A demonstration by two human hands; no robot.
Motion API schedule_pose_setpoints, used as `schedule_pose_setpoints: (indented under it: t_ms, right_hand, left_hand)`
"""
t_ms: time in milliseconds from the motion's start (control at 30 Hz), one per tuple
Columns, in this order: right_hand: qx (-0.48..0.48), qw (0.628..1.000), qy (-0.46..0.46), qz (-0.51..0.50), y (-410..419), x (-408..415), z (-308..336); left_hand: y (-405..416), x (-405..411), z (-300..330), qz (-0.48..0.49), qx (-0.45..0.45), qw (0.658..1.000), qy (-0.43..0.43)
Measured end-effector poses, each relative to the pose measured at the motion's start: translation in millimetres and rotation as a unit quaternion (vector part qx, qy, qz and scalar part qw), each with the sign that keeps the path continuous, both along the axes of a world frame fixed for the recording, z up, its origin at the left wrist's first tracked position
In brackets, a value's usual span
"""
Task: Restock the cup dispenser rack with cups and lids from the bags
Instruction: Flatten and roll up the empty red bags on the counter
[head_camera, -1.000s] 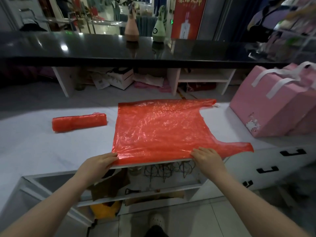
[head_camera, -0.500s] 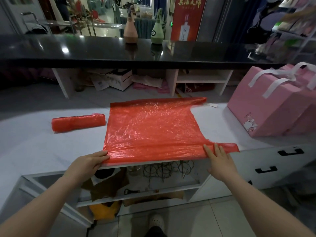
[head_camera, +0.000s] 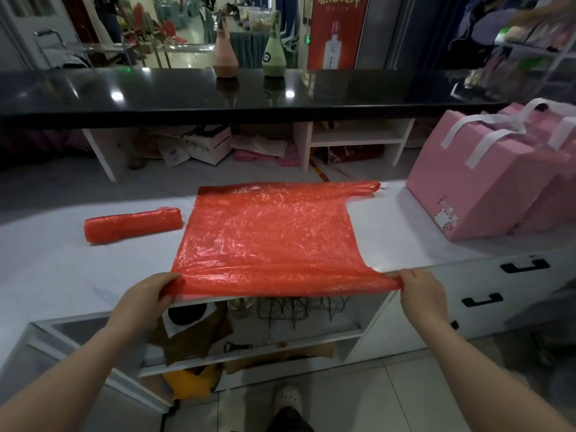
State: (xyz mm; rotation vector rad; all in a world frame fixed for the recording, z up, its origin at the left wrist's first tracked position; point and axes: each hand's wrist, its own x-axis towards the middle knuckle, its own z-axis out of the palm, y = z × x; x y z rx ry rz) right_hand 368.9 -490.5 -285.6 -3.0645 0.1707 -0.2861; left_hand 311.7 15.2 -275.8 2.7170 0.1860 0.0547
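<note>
So I'm standing at this long white counter with a black glossy bar top running above it at the back. Off on the right side of the counter sit a couple of big pink gift boxes with white ribbon handles, leaning a bit. Right in front of me is a red plastic bag laid out flat on the white surface, its handles pointing right and its near edge hanging just over the counter's front lip. My left hand has the near left corner pinched, fingers curled over the plastic, and my right hand is pinching the near handle strip at its right end, so that edge is pulled taut between them. Left of the flat bag, just apart from it, there's a rolled-up red bag lying on its side. On the black top stand two bottles, a pink bottle and a green bottle, next to each other
</note>
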Motion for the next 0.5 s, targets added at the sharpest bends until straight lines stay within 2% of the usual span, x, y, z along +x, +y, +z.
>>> schedule_pose_setpoints:
  t_ms: [167,233,300,367,400,500]
  right_hand:
    - [0.071,0.996,-0.061,0.006,-15.5,-9.2,3.8]
    - [0.151,0.985,-0.082,-0.035,-18.9,-7.3,6.8]
    - [0.288,0.948,-0.093,-0.098,-21.7,-2.3,11.8]
    - [0.446,0.881,-0.075,-0.137,-22.9,5.9,18.5]
    - [0.495,0.855,-0.067,-0.142,-25.2,10.6,20.4]
    - [0.559,0.81,-0.079,-0.157,-37.4,30.3,28.1]
  left_hand:
    - [-2.8,1.9,1.8,0.014,0.009,1.0,0.001]
    - [-6.4,1.5,2.7,0.029,-0.002,1.0,-0.004]
    - [-11.2,2.4,5.6,0.047,-0.023,0.999,-0.016]
    - [-17.1,6.7,9.7,0.067,-0.052,0.996,-0.037]
    - [-20.9,9.1,11.8,0.082,-0.071,0.993,-0.052]
    - [-32.6,17.0,17.5,0.159,-0.123,0.976,-0.079]
